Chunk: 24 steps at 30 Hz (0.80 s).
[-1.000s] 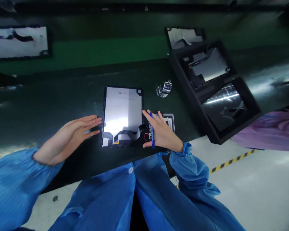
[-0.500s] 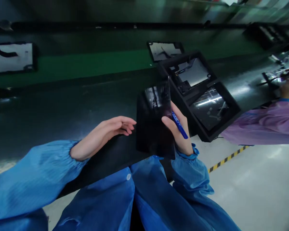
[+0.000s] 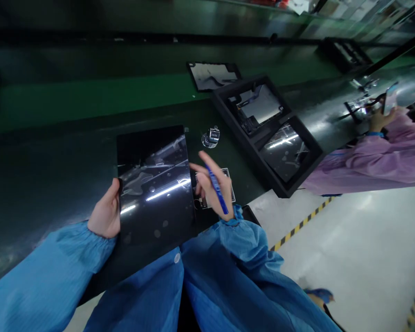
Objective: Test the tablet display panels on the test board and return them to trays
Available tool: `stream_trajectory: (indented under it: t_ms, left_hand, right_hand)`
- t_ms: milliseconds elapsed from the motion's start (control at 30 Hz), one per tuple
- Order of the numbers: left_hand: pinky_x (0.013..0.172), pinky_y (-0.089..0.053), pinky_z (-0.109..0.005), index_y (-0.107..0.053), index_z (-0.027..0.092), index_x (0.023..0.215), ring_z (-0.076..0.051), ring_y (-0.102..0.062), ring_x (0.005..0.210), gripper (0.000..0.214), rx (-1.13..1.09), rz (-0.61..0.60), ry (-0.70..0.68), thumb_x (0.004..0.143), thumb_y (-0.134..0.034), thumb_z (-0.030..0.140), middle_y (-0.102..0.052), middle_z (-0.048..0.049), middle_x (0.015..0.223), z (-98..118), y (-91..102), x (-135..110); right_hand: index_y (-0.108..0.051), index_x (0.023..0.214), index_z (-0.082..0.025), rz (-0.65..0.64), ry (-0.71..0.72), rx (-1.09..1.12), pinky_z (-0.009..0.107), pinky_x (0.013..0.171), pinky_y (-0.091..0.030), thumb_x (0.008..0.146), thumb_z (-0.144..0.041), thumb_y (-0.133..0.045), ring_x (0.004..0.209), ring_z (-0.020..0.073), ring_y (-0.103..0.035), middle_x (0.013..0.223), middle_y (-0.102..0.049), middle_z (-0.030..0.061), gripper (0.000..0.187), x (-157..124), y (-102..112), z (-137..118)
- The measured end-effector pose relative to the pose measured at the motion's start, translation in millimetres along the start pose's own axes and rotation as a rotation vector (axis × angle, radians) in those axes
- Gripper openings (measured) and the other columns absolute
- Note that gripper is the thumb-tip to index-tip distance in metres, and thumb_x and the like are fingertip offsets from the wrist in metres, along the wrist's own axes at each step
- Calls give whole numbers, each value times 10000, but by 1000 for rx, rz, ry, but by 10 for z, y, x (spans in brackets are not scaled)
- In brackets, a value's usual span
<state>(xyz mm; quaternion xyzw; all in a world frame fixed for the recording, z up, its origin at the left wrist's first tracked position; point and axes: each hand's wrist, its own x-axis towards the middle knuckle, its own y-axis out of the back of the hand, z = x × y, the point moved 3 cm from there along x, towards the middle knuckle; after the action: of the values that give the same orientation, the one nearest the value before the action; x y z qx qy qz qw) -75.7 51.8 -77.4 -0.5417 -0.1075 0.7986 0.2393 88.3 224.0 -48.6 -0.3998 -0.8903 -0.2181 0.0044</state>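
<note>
The left hand point(image 3: 105, 216) curls with its thumb on top, pinching the left edge of a dark panel point(image 3: 155, 184), its blue-sleeved forearm stretched forward. The right hand point(image 3: 210, 189) hovers with its fingers loosely spread, a blue pen point(image 3: 218, 196) tucked against them.

One camera, worn on my head — it faces forward and down, close over my left hand point(image 3: 105, 216) and right hand point(image 3: 210, 191), glossy dark-green workbench point(image 3: 48, 157) beyond.
</note>
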Motion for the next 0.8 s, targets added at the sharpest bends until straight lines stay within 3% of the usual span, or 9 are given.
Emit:
stream_trajectory:
  t_ms: [67, 100, 133, 167, 233, 400, 667, 800]
  left_hand:
    - [1021, -517, -484, -511, 313, 1422, -332, -596, 1230, 560, -25, 15, 4, 931, -482, 581, -734, 1, 1158, 8, 21, 11]
    - [1017, -520, -482, -510, 318, 1424, -330, -601, 1225, 557, -32, 14, 6, 931, -488, 577, -736, 3, 1150, 10, 29, 17]
    - [1015, -521, -481, -505, 317, 1429, -328, -604, 1222, 553, -40, 6, 10, 936, -486, 567, -737, 0, 1148, 10, 35, 22]
    - [1011, -522, -483, -497, 314, 1438, -326, -607, 1218, 547, -45, -9, 13, 946, -477, 553, -736, -6, 1150, 10, 38, 26]
    - [1004, -524, -489, -476, 295, 1457, -326, -609, 1215, 537, -48, -57, 4, 972, -435, 523, -732, -25, 1161, 17, 33, 29]
    - [994, -532, -493, -458, 259, 1476, -325, -614, 1210, 546, -7, -155, -48, 1009, -318, 505, -730, -52, 1164, 50, 2, 22]
    - [1029, -515, -467, -475, 252, 1462, -315, -621, 1202, 563, 3, 21, -16, 973, -425, 526, -749, -35, 1108, 24, 55, 25]
    - [1034, -515, -455, -508, 253, 1434, -318, -623, 1198, 570, 3, 20, -26, 943, -492, 543, -751, -34, 1104, 24, 45, 25]
  right_hand:
    - [-542, 1358, -236, 213, 124, -238, 320, 624, -590, 949, -377, -602, 584, 132, -600, 1071, -729, 28, 437, -17, 291, 160]
    - [-632, 1208, -232, 292, 196, -372, 325, 655, -582, 938, -333, -617, 603, 142, -600, 967, -741, 20, 288, -30, 412, 247]
    - [-671, 1066, -230, 297, 264, -471, 325, 665, -572, 936, -292, -612, 630, 151, -607, 906, -740, 18, 155, -41, 493, 337]
    - [-672, 963, -230, 271, 319, -539, 324, 661, -561, 945, -262, -590, 647, 157, -608, 885, -741, 17, 89, -51, 543, 424]
    - [-635, 854, -233, 180, 381, -605, 329, 643, -542, 964, -233, -548, 672, 165, -604, 919, -747, 18, 140, -70, 571, 565]
    - [-542, 775, -241, 107, 406, -628, 333, 631, -516, 976, -213, -528, 683, 171, -587, 961, -746, 5, 204, -81, 511, 621]
    - [-523, 740, -234, 75, 417, -648, 309, 615, -496, 986, -214, -509, 650, 159, -549, 978, -742, 8, 247, -62, 488, 569]
    - [-523, 751, -231, 58, 432, -663, 299, 628, -498, 978, -181, -511, 658, 155, -553, 985, -743, -1, 232, -65, 487, 613]
